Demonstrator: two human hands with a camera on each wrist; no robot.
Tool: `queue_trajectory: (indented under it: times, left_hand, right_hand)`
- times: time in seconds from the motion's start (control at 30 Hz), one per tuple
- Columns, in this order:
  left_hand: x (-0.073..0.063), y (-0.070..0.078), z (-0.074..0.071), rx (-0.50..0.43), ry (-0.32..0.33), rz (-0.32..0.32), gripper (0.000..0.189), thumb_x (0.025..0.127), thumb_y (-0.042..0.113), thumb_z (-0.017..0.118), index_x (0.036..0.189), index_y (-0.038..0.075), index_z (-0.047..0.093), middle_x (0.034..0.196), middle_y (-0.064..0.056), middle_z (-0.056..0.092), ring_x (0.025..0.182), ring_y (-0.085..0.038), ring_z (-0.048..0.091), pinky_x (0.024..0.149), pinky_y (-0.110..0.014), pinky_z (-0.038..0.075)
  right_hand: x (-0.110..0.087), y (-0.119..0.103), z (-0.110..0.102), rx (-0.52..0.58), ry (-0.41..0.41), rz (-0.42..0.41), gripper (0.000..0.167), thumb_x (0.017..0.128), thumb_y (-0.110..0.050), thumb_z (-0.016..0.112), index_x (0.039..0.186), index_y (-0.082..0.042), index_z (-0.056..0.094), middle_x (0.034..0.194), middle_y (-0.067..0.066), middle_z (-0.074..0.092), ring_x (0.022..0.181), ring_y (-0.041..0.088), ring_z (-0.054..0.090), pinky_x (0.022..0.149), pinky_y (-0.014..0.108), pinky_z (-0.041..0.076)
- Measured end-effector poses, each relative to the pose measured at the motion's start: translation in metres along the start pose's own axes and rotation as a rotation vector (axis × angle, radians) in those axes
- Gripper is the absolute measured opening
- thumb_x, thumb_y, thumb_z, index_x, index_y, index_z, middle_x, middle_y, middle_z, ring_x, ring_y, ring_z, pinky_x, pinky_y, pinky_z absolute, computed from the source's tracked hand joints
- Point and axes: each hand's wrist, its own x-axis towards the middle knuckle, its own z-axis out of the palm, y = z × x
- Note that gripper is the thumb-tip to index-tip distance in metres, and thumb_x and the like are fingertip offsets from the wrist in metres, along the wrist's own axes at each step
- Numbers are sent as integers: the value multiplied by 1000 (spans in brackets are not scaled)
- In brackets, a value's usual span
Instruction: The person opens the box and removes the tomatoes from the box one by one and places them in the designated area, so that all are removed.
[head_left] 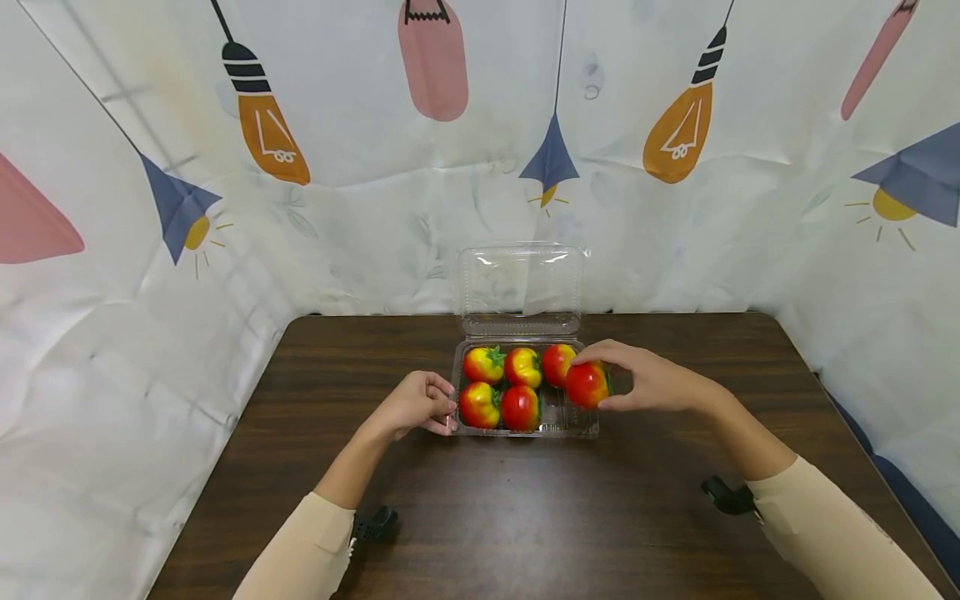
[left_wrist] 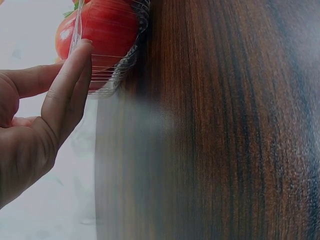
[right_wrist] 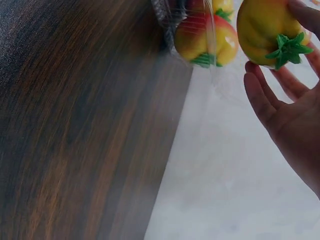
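Observation:
A clear plastic clamshell container [head_left: 553, 423] lies on the table with its lid [head_left: 521, 283] raised at the back. Inside sit several red-and-yellow tomatoes [head_left: 522, 367] with green leafy tops, in two rows. My left hand [head_left: 420, 406] holds the container's left edge; in the left wrist view its fingertips meet the ribbed clear wall beside a red tomato [left_wrist: 111, 30]. Over the container's front right part, my right hand [head_left: 648, 379] grips another tomato [head_left: 587, 385] between thumb and fingers. The right wrist view shows this tomato's green top [right_wrist: 288, 50] turned towards the palm.
The dark wood-grain table [head_left: 495, 517] has rounded back corners. A white cloth [head_left: 360, 225] printed with lamps and bulbs hangs behind it and along both sides. Each forearm wears a black wrist device [head_left: 727, 496] below a pale sleeve.

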Motion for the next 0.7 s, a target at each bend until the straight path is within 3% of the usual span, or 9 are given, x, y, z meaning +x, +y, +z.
queue_trajectory:
  times: [0.3,0.43,0.7]
  left_hand:
    - [1,0,0,-1,-3,-1,26,98,-8,61,120,-15,49,83,-15,73,66,-21,74,66,-38,66]
    - [0,0,0,0,-6,1,26,98,-8,61,120,-15,49,83,-16,73,66,-21,74,67,-38,66]
    - [0,2,0,2,-6,2,27,98,-8,61,120,-16,49,85,-18,73,67,-21,74,65,-38,66]
  right_hand:
    - [-8,5,-6,-3,83,51,58,90,-29,82,143,-24,58,143,1,51,127,21,51,104,43,55]
    - [-11,9,-9,23,114,90,58,89,-25,83,143,-22,59,142,5,47,122,25,52,97,35,58]
    - [-14,19,-15,-44,181,154,62,87,-23,85,143,-24,57,139,9,44,119,28,49,83,31,57]
